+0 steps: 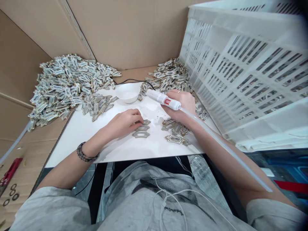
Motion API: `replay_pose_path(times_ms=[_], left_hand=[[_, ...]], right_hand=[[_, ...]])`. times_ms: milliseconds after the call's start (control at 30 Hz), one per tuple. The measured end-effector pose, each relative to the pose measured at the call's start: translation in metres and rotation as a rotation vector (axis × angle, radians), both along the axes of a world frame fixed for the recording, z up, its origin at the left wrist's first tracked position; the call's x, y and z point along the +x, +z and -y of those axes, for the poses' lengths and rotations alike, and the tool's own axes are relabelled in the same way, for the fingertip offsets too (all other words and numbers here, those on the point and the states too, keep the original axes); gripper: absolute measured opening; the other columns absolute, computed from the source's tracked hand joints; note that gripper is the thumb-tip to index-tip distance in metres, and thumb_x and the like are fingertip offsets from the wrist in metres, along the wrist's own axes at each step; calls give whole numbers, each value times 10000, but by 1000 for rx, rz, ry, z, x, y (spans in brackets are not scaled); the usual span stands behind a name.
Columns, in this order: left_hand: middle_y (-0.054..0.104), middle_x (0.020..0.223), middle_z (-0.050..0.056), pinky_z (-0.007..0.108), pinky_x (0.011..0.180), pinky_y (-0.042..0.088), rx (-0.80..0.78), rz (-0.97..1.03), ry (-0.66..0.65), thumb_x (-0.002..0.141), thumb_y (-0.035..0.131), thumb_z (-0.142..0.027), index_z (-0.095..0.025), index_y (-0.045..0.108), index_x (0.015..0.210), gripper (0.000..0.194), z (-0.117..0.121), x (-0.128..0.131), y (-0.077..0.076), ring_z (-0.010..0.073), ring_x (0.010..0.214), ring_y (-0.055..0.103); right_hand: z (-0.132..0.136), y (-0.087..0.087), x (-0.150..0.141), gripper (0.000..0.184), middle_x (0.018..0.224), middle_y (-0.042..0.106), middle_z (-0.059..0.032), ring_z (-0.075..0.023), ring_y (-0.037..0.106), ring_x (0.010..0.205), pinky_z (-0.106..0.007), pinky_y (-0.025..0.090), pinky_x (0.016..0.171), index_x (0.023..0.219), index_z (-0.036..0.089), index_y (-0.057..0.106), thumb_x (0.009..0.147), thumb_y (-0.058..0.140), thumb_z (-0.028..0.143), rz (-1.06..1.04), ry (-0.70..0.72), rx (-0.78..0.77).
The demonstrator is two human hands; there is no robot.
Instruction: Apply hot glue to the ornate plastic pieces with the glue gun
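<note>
My left hand has its fingers curled down at the upper end of a short column of ornate metal plates, grey side up, and pinches at the topmost one. The fingertips partly hide that plate. In my right hand is a white pen-shaped tool with a red part in its barrel and a clear tube trailing back along the forearm. That hand's fingers are largely hidden. Just below it lie loose plates with white-outlined patterns, some overlapping.
A large heap of plates fills the back left, with a smaller pile before it. More plates lie at the back right beside a white slatted crate. A white bowl stands at the back of the white board.
</note>
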State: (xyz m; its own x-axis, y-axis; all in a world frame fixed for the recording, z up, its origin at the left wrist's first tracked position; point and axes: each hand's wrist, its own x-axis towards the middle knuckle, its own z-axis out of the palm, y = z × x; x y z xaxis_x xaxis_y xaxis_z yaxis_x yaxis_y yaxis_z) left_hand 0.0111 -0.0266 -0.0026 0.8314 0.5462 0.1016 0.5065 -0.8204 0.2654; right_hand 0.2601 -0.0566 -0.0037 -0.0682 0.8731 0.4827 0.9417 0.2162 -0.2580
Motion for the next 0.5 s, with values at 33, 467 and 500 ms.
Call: replay_pose_path(times_ms=[33,467,500], left_hand=[[648,1037,60,282,765,471,4,1,13,954,516,-283,-190,696,953,203,0,-1,3,195,922,636],[681,931,79,299,719,453,-127,-229,271,796,590,-310,-168,681,992,258,-30,-34,15,227,818,642],[688,897,75,296,717,449,-131,-223,276,794,577,-291,-167,681,956,229,-30,-32,15,222,802,640]], right_hand=[[0,0,0,165,802,623,-34,-160,542,687,-308,243,557,692,220,553,811,510,325,3,1,-7],[1,1,-1,154,818,643,-43,-164,551,700,-304,235,557,694,215,553,809,511,309,1,-2,-25],[1,1,-1,156,819,644,-45,-164,551,697,-305,232,556,695,214,555,811,508,309,4,-4,-27]])
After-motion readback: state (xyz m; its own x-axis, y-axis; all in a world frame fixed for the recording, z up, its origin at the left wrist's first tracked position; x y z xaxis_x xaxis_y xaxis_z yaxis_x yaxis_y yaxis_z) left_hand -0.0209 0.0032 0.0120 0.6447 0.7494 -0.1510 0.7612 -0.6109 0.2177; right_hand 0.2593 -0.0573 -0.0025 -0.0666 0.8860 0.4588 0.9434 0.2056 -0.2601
